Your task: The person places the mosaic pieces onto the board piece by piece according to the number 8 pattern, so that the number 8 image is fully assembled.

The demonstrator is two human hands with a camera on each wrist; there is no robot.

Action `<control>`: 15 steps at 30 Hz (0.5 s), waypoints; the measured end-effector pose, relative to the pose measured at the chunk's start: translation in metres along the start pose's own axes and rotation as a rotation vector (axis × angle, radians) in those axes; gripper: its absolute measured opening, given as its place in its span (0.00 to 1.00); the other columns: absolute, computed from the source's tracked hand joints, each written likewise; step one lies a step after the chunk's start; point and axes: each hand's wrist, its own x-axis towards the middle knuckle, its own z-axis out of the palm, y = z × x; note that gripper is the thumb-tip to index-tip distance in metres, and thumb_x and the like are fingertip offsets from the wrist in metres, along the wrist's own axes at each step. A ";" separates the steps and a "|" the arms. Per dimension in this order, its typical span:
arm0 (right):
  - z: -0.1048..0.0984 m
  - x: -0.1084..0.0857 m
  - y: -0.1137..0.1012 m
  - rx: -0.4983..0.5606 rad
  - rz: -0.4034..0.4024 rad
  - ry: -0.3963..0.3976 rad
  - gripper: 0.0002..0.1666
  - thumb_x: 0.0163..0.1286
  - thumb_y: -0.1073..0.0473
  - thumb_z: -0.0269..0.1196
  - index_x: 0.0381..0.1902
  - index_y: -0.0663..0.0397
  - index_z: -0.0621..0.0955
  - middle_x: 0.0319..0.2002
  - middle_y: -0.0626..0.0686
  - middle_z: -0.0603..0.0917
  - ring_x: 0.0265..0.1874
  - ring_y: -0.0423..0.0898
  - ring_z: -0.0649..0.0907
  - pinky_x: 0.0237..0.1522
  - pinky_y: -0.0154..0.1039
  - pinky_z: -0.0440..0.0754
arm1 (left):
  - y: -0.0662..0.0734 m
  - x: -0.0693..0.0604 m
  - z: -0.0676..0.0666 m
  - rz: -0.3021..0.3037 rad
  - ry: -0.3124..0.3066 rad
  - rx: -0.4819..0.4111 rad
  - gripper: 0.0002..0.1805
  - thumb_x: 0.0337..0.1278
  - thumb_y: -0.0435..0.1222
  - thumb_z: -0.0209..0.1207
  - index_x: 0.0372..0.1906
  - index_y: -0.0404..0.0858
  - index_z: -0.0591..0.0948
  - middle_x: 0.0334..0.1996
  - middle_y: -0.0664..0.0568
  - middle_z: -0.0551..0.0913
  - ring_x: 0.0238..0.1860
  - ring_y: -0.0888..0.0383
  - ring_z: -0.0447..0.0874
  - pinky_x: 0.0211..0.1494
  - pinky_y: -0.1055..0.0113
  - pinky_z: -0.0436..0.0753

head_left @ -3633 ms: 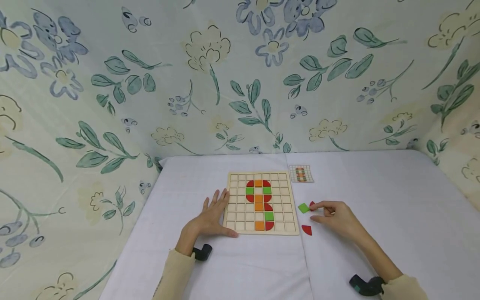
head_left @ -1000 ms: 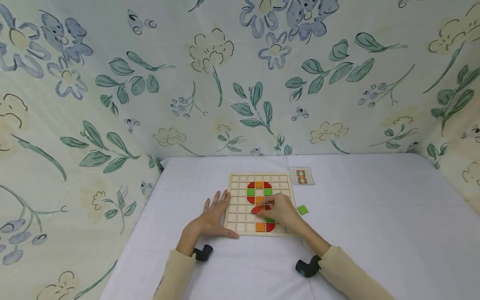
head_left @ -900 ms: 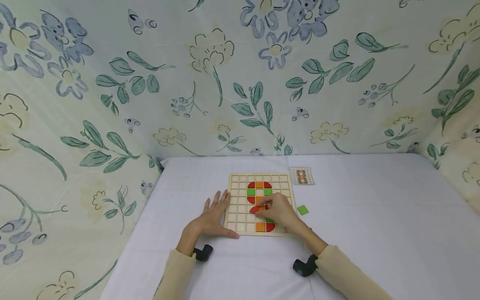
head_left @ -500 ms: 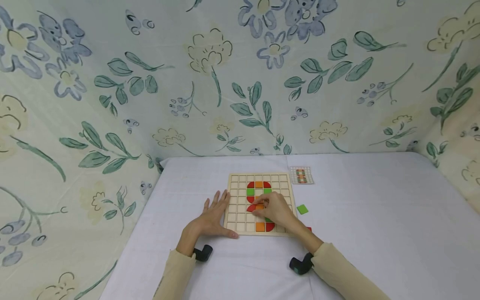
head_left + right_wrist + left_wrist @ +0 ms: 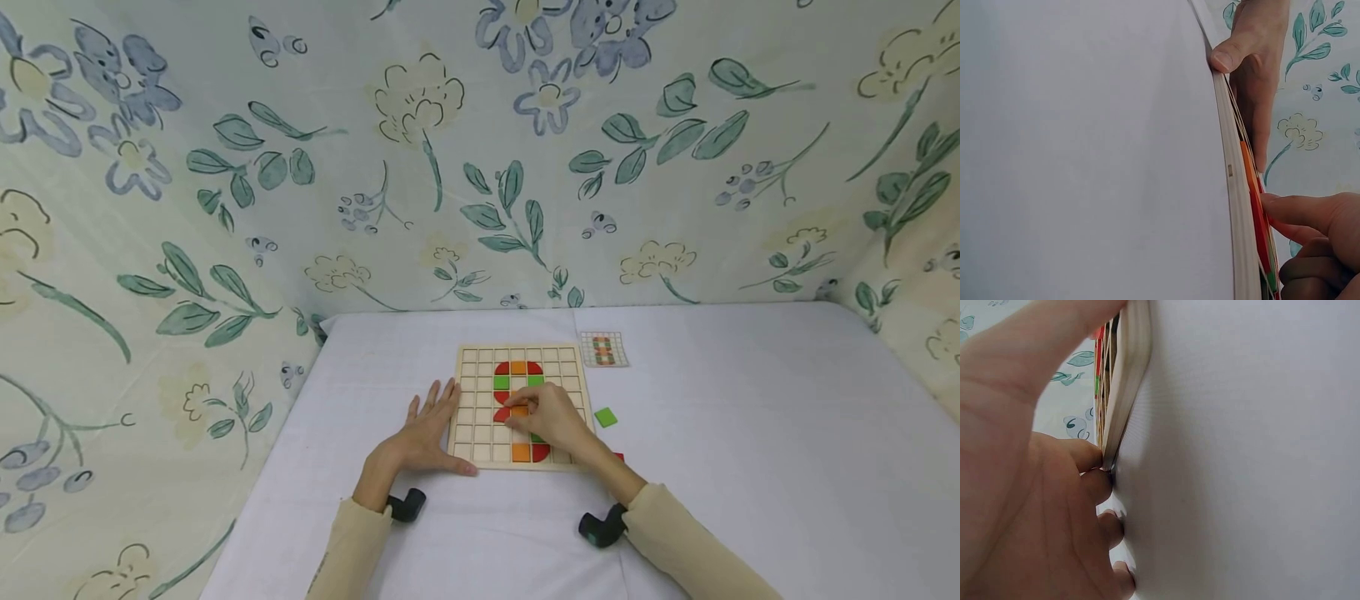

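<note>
On the white-covered table lies a wooden grid board (image 5: 472, 437) with red, orange and green tiles set in its middle cells. My left hand (image 5: 418, 437) is spread along the board's left side, fingers touching that edge and thumb at the front edge. My right hand (image 5: 553, 419) reaches over the board from the right. Its thumb and index finger pinch a red quarter-circle tile (image 5: 500, 415), which sits at a cell left of an orange tile (image 5: 520, 412). The right hand covers part of the tile pattern. In the right wrist view, the fingertips (image 5: 1270, 203) meet the tiles.
A loose green square tile (image 5: 606, 417) lies right of the board. A red tile (image 5: 618, 457) shows partly behind my right forearm. Beyond the board's back right corner is a small pattern card (image 5: 603, 350). Floral fabric (image 5: 480, 167) hangs behind the table.
My right hand took a red quarter-circle tile from the table's right side and carried it left over the board. The tile has shifted slightly left and now lies flatter. My left hand stays put.
</note>
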 end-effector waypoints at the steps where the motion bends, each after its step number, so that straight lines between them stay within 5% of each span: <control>1: 0.000 0.000 0.000 0.003 0.001 -0.003 0.10 0.58 0.61 0.79 0.39 0.52 0.92 0.14 0.45 0.65 0.15 0.40 0.64 0.18 0.28 0.57 | 0.000 0.000 0.000 0.000 0.000 0.000 0.76 0.41 0.64 0.76 0.85 0.40 0.40 0.86 0.48 0.33 0.86 0.44 0.24 0.85 0.37 0.32; 11: 0.000 0.000 0.000 0.016 0.021 -0.011 0.10 0.59 0.60 0.78 0.40 0.49 0.92 0.22 0.47 0.76 0.15 0.41 0.66 0.17 0.29 0.58 | -0.001 0.000 0.001 0.001 -0.002 0.005 0.76 0.41 0.64 0.76 0.85 0.40 0.40 0.86 0.48 0.32 0.86 0.44 0.24 0.85 0.37 0.32; 15: 0.000 0.001 0.001 0.012 0.034 -0.015 0.09 0.60 0.60 0.78 0.39 0.49 0.92 0.18 0.47 0.71 0.15 0.41 0.65 0.17 0.29 0.57 | -0.001 0.000 0.001 0.007 -0.004 -0.004 0.76 0.42 0.64 0.76 0.85 0.40 0.40 0.86 0.48 0.32 0.86 0.44 0.24 0.85 0.37 0.31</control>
